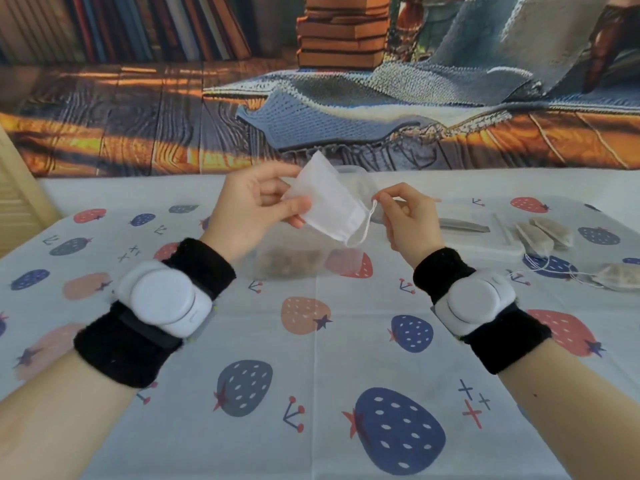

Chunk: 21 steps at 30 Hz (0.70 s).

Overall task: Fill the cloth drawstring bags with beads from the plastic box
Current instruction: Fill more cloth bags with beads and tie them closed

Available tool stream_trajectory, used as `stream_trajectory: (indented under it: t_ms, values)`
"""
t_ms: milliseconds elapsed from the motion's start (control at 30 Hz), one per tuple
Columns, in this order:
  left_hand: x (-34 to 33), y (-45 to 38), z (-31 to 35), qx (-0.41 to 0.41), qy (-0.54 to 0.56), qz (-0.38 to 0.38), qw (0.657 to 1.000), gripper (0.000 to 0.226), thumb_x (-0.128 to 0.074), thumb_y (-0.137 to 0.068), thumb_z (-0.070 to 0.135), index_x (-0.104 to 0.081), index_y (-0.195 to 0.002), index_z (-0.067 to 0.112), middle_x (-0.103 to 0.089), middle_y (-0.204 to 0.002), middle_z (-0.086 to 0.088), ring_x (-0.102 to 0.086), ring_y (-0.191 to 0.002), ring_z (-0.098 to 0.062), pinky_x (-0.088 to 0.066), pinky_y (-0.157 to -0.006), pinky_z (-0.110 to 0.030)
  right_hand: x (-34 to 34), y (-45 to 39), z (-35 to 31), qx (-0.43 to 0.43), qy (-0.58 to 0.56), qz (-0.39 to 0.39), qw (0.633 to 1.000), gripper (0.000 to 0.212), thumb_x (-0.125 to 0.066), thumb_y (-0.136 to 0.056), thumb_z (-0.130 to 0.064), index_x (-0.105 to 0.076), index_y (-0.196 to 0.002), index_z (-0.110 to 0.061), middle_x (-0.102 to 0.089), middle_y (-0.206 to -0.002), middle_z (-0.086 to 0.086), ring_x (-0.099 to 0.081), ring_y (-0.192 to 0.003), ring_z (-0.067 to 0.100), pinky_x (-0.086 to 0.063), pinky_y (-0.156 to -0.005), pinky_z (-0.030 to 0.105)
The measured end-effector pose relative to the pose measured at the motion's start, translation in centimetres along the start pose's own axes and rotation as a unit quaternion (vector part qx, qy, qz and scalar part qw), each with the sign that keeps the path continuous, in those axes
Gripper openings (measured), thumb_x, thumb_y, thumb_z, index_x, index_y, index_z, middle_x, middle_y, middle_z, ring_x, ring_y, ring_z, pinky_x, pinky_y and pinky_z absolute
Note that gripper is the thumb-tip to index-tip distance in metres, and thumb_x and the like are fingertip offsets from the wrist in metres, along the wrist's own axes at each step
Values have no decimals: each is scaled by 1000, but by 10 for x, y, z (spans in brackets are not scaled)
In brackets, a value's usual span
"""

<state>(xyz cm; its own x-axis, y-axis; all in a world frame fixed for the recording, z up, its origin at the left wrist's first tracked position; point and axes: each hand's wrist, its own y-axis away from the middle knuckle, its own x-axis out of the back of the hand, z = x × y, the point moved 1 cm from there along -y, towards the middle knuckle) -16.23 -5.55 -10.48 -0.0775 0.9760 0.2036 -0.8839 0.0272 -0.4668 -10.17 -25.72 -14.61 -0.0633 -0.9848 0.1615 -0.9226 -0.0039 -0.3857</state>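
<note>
Above the clear plastic box (289,261), raised off the table, a white cloth drawstring bag (329,206) hangs tilted between the two hands, its closed bottom corner pointing up and away and its gathered mouth lower, toward the person's right. The left hand (256,209) grips the bag's upper part, thumb on the near face and fingers curled behind the cloth. The right hand (407,216) pinches the white drawstring loop (367,225) at the bag's mouth between thumb and forefinger, the other fingers curled in loosely; the loop droops in a small arc below the pinch.

The box lies on the tablecloth (311,341) directly beneath the bag, and brownish beads (287,263) show through its wall; its far rim is blurred behind the bag. To the right of the box, a white tray (485,244) rests on the cloth with a grey metal scoop-like tool (464,226) lying in it. On the tray's far right edge lean two filled bags (543,233) with brown contents, and a third filled bag (620,277) lies on the cloth just beyond the tray, white strings trailing from them.

Both wrists carry black bands with white round devices: one on the left forearm (166,303), one on the right (471,303). The tablecloth is pale with red and blue strawberry prints. Behind the box, a printed backdrop (173,116) of wooden planks, books and a knitted blanket stands at the table's far edge.
</note>
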Motion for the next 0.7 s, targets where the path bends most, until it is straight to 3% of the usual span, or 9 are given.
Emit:
stream_trajectory:
  t_ms: [100, 233, 333, 500, 700]
  values:
    - [-7, 22, -14, 34, 23, -7, 999, 28, -69, -75, 2, -64, -101, 11, -73, -81, -3, -68, -61, -17, -55, -62, -22, 0, 26, -5, -34, -33, -55, 997, 17, -45, -97, -12, -50, -81, -11, -38, -42, -9, -31, -34, 3, -25, -35, 15]
    - [-17, 46, -39, 73, 45, -7, 996, 27, -67, -79, -6, -62, -104, 0, -68, -94, -21, -70, -65, -23, -56, -64, -24, 0, 55, 10, -85, -32, -140, 986, 20, -39, -98, -9, -46, -81, -15, -33, -44, -1, -24, -34, 8, -20, -37, 13]
    - [-26, 61, -62, 104, 33, -14, 994, 30, -65, -80, -8, -60, -108, -2, -65, -100, -26, -71, -73, -26, -57, -65, -26, 2, 62, 28, -124, -14, -184, 975, 16, -38, -97, -3, -48, -87, -9, -30, -42, -5, -22, -35, 8, -19, -37, 14]
    - [-31, 63, -83, 143, 58, 4, 988, 37, -64, -80, -11, -57, -111, 8, -64, -109, -22, -69, -86, -25, -59, -71, -33, 2, 65, 49, -151, -3, -179, 972, 15, -38, -93, 3, -50, -90, -7, -33, -41, -7, -22, -35, 8, -20, -36, 14]
    - [-29, 67, -96, 144, 32, 3, 989, 31, -65, -82, -6, -59, -110, 3, -65, -106, -17, -69, -88, -28, -59, -76, -40, -2, 69, 51, -85, 45, -177, 980, 22, -41, -90, 6, -53, -82, -11, -34, -46, 3, -27, -34, 7, -28, -35, 15]
